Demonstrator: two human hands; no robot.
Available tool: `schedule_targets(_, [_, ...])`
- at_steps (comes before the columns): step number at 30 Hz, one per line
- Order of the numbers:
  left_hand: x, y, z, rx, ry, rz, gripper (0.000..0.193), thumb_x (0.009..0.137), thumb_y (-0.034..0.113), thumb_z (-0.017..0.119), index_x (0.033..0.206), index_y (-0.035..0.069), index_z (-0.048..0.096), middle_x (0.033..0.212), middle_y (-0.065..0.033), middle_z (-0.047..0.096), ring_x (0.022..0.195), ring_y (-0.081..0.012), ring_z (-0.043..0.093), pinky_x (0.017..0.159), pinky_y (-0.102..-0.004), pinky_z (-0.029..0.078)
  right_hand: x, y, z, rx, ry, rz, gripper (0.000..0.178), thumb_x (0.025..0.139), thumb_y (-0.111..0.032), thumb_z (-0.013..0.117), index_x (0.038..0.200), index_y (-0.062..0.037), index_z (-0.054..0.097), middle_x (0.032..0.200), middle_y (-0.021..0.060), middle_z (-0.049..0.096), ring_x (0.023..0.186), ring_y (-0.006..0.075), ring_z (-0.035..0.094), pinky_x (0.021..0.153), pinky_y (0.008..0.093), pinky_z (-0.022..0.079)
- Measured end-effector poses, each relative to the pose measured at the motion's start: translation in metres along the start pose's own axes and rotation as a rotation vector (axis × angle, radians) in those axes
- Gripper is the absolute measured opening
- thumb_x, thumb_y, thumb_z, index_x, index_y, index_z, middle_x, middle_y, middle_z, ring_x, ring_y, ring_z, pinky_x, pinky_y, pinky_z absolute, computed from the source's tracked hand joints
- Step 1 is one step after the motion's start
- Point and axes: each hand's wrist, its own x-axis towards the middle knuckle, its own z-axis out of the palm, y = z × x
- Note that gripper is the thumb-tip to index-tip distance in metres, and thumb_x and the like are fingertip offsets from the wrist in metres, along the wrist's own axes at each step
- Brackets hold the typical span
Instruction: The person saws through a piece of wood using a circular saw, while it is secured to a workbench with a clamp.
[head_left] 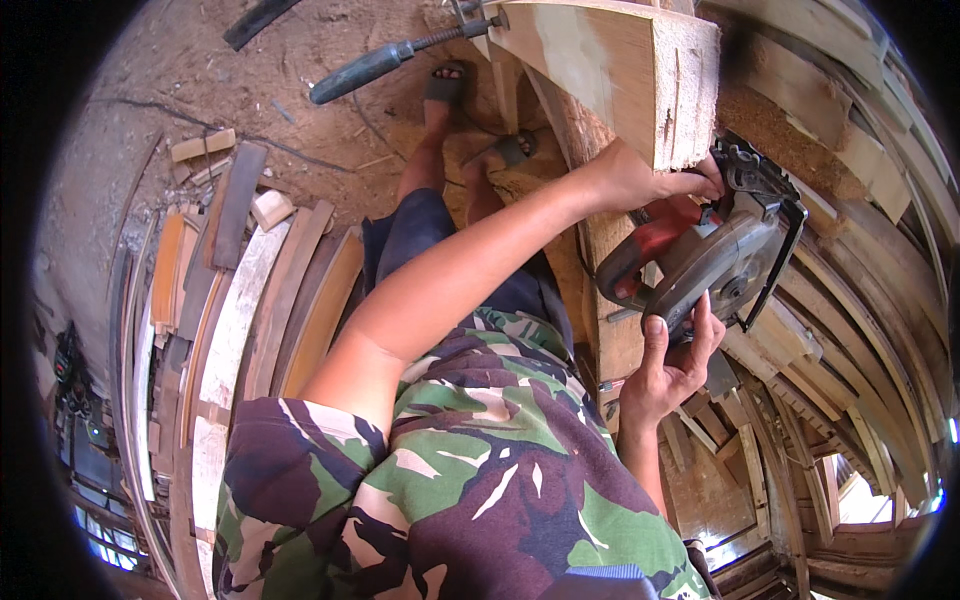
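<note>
A circular saw [712, 250] with a red and black body and a grey blade guard lies tilted on its side, its base plate facing right. My left hand [640, 178] reaches across to its far end, fingers curled at the black base fittings; the wooden block hides part of them. From below, my right hand [672, 372] pinches the guard's lower edge between thumb and fingers. Just above my left hand is the rough sawn end of a thick wooden block [590, 50]. A bar clamp [375, 68] with a dark handle is fixed to that block.
Stacked planks and offcuts [235, 290] lie on the left over a dirt floor [330, 60]. More long boards [870, 300] fill the right side. A timber beam [615, 335] runs beneath the saw. A dark cable [250, 145] crosses the floor, and my sandalled feet [445, 85] are beyond.
</note>
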Motion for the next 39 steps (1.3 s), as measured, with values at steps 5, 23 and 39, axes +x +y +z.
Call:
schedule_targets(5, [0.011, -0.005, 0.004, -0.245, -0.01, -0.479, 0.03, 0.091, 0.027, 0.091, 0.102, 0.0, 0.083, 0.093, -0.0073, 0.081, 0.075, -0.011, 0.074, 0.065, -0.0243, 0.058, -0.001, 0.0, 0.002, 0.01, 0.018, 0.005, 0.059, 0.095, -0.002, 0.08, 0.151, 0.002, 0.062, 0.124, 0.0079, 0.055, 0.117, 0.021, 0.054, 0.107, 0.0341, 0.044])
schedule_targets(23, [0.009, -0.018, -0.017, 0.229, -0.218, -0.352, 0.034, 0.091, 0.027, 0.085, 0.115, 0.003, 0.081, 0.094, -0.0075, 0.079, 0.086, -0.0161, 0.073, 0.08, -0.033, 0.059, 0.001, -0.006, 0.004, 0.043, 0.006, 0.013, 0.056, 0.098, -0.001, 0.077, 0.151, 0.0026, 0.06, 0.124, 0.0073, 0.054, 0.111, 0.0175, 0.055, 0.099, 0.0321, 0.048])
schedule_targets(39, [-0.001, -0.01, -0.013, -0.091, -0.086, -0.024, 0.024, 0.101, 0.025, 0.08, 0.115, 0.006, 0.085, 0.114, -0.0071, 0.075, 0.114, -0.0158, 0.069, 0.096, -0.0299, 0.054, -0.002, -0.001, 0.005, 0.025, 0.026, 0.044, 0.056, 0.098, -0.003, 0.076, 0.152, 0.0026, 0.061, 0.123, 0.0077, 0.053, 0.115, 0.0197, 0.053, 0.105, 0.0326, 0.044])
